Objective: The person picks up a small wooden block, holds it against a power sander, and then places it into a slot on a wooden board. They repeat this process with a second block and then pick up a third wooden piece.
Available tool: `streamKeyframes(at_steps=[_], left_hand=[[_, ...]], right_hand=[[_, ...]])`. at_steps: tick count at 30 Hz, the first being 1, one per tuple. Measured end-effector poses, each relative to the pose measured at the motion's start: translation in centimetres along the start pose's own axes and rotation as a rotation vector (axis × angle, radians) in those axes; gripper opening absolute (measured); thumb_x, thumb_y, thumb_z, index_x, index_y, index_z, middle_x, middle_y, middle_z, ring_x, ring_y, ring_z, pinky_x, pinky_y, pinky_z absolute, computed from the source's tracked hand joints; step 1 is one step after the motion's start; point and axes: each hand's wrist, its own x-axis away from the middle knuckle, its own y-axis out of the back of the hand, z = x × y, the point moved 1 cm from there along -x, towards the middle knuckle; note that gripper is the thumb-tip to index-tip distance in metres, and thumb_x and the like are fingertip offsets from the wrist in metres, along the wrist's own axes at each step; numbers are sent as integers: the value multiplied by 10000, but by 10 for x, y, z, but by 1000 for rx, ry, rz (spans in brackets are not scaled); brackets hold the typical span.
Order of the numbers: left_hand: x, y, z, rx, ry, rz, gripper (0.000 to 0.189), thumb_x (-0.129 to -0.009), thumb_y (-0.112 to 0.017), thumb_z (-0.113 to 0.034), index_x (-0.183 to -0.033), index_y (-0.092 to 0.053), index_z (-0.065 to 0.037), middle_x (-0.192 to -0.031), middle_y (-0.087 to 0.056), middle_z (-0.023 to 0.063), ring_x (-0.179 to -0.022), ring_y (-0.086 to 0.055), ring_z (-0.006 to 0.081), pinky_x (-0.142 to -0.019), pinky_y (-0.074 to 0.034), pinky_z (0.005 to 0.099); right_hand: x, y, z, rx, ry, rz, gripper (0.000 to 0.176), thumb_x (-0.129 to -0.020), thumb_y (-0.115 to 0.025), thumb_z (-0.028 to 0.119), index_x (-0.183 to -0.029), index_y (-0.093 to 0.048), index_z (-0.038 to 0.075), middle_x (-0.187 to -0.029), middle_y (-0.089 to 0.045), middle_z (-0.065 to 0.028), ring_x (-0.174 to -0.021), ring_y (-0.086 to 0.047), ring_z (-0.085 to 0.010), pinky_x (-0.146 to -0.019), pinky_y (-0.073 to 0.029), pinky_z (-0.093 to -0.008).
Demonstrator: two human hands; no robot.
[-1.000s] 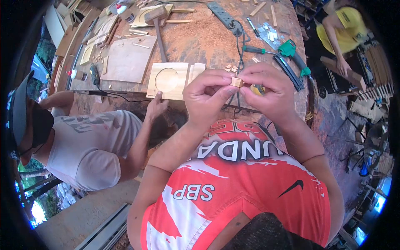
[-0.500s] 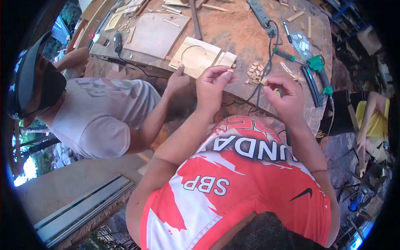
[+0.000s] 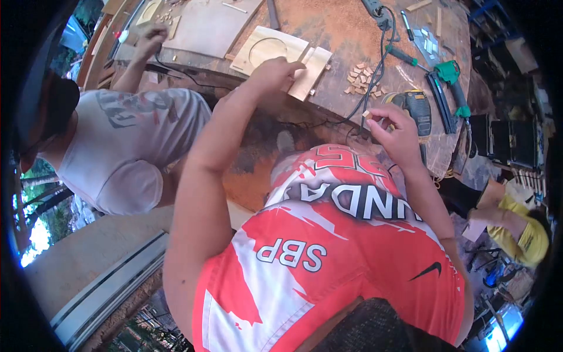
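My left hand (image 3: 272, 77) is over the near part of a pale wooden board (image 3: 267, 50) with a round recess; its fingers are bent at the board's edge, and what they hold, if anything, is hidden. A narrower wood piece (image 3: 317, 57) lies along the board's right side. My right hand (image 3: 394, 130) pinches a small wood block (image 3: 366, 114) in front of the table edge. A pile of small wood pieces (image 3: 362, 76) lies between my hands, beside black cables (image 3: 380, 67).
A yellow and black power tool (image 3: 414, 108) sits just beyond my right hand. Farther right lie a green nail gun (image 3: 448, 76) and a screwdriver (image 3: 402, 56). A co-worker (image 3: 135, 141) stands at left; another person in yellow (image 3: 519, 232) is at right.
My left hand has moved left onto the board, away from my right hand. The right hand has lowered slightly, uncovering the power tool. The co-worker's hand has left the board.
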Motion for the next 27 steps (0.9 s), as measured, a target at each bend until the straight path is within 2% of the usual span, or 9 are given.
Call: streamKeyframes(at_steps=[7,9,10,12,14,16,18,23,27], left_hand=[[-43,7,-20,-326,-70,477,519,-907,-517,-188,-1405,-472,-329,-951,-659,130,-913,-645,303,-773,-502,430],[-50,2,-11,-282,-50,579,866,-775,-669,-36,-1489,-306,-366,-941,-674,152,-864,-653,333,-777,-510,438],[-49,1,-4,-272,-31,564,866,-775,-669,-36,-1489,-306,-366,-941,-674,152,-864,-653,333,-777,-510,438],[-43,1,8,-258,-196,329,947,-736,-717,-6,-1502,-276,-347,-981,-682,157,-896,-658,333,-775,-512,444],[-14,22,-19,-192,-76,144,813,-744,-733,-37,-1448,-410,-281,-998,-685,153,-911,-661,322,-777,-520,426],[21,34,-61,237,91,-87,567,-785,-730,-78,-1320,-569,-174,-1003,-692,130,-915,-668,264,-812,-524,372],[55,4,-114,748,-74,-209,349,-852,-692,-100,-1197,-642,-75,-995,-702,94,-908,-663,178,-828,-524,326],[73,-45,-214,1636,146,-475,273,-892,-672,-119,-1118,-665,33,-939,-698,81,-848,-637,113,-754,-518,258],[89,-55,-217,1666,239,-624,247,-896,-666,-97,-1099,-671,43,-919,-699,74,-817,-631,98,-729,-518,247]], right_hand=[[8,-5,6,52,0,3,182,-777,-722,24,-955,-681,19,-902,-657,-54,-765,-612,-109,-622,-457,-226],[9,-7,6,66,8,19,181,-779,-723,26,-955,-682,19,-906,-659,-55,-766,-612,-110,-624,-457,-225],[10,-7,5,73,10,6,182,-784,-722,25,-960,-681,17,-905,-658,-54,-769,-610,-106,-630,-456,-222],[11,-4,1,83,30,13,183,-788,-721,24,-966,-681,15,-903,-656,-52,-773,-607,-103,-636,-456,-219],[16,2,-2,3,-35,-33,186,-797,-718,22,-979,-680,16,-899,-653,-47,-777,-599,-94,-651,-457,-215],[16,4,-3,-7,-40,6,187,-806,-718,18,-988,-673,12,-895,-649,-36,-773,-587,-81,-661,-458,-213],[15,3,-3,-84,-117,-3,187,-810,-721,8,-989,-667,9,-885,-644,-29,-754,-579,-73,-659,-458,-206],[5,-22,1,-106,-4,63,159,-815,-727,5,-956,-653,6,-871,-635,-21,-741,-572,-63,-653,-452,-193],[8,-37,-5,-115,19,122,151,-812,-736,28,-933,-647,15,-852,-630,-39,-733,-579,-78,-650,-453,-197]])
